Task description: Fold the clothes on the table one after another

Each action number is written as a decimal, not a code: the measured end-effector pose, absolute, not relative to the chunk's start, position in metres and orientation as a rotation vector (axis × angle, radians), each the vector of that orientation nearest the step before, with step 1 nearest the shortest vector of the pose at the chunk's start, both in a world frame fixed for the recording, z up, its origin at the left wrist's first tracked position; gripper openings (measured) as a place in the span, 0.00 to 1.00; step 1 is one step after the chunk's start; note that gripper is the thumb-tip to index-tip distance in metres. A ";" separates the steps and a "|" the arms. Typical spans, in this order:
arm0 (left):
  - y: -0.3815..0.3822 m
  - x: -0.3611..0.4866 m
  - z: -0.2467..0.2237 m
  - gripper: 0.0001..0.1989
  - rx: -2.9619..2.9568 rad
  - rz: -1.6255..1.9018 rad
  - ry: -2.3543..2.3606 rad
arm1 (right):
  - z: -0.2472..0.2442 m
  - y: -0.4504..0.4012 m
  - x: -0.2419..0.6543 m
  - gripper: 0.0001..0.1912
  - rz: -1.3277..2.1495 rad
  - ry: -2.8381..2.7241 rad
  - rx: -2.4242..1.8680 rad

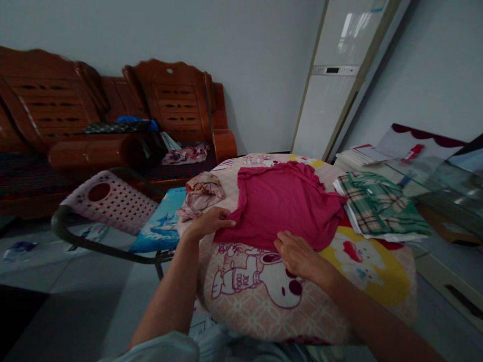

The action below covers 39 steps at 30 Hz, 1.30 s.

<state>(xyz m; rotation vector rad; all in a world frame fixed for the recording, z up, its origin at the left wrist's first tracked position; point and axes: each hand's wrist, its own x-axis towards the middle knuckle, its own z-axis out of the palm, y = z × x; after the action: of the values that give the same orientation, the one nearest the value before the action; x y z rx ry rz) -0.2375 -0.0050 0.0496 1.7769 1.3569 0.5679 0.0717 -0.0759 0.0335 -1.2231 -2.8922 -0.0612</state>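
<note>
A magenta shirt (285, 200) lies spread out, a little wrinkled, on the cloth-covered table. My left hand (211, 222) is at its left edge, thumb and fingers closed on the fabric there. At the near hem, my right hand (296, 254) has its fingers curled in on the cloth; the fingertips are partly hidden. Left of the shirt, close to my left hand, sits a crumpled pale pink patterned garment (204, 192). A folded green plaid shirt (379, 202) rests on the right, on top of something white.
Under the clothes is a pink patterned tablecloth (246, 318) with cartoon figures. A chair (111, 201) with a blue seat pad (159, 226) stands at the left. Behind are wooden sofas (171, 104) and a white standing air conditioner (325, 93). Glass shelving (435, 179) is at right.
</note>
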 end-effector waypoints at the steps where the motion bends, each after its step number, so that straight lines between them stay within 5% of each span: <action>1: -0.008 -0.240 0.049 0.25 1.737 0.600 1.370 | 0.031 -0.076 0.071 0.12 -0.077 -2.871 -1.264; 12: -0.029 -0.255 0.037 0.22 1.581 0.672 1.550 | 0.038 -0.067 0.069 0.10 0.067 -2.692 -1.363; 26: -0.049 -0.277 0.042 0.14 1.768 0.251 1.634 | 0.055 -0.077 0.072 0.08 0.849 -2.778 -0.991; 29: -0.026 -0.272 0.058 0.12 1.947 0.297 1.851 | 0.064 -0.065 0.066 0.06 1.008 -2.649 -1.023; 34: 0.054 -0.211 0.084 0.15 2.340 0.439 1.683 | 0.050 -0.024 0.054 0.08 0.781 -2.460 -1.128; 39: 0.113 -0.127 0.053 0.22 2.428 0.213 1.690 | 0.010 0.002 0.056 0.07 1.025 -2.185 -1.208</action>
<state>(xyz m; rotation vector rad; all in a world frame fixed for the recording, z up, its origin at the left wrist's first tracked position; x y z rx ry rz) -0.1267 0.1135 0.0531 2.4283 1.6895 0.2135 0.0559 0.0019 0.0098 -1.2081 -2.1847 1.0248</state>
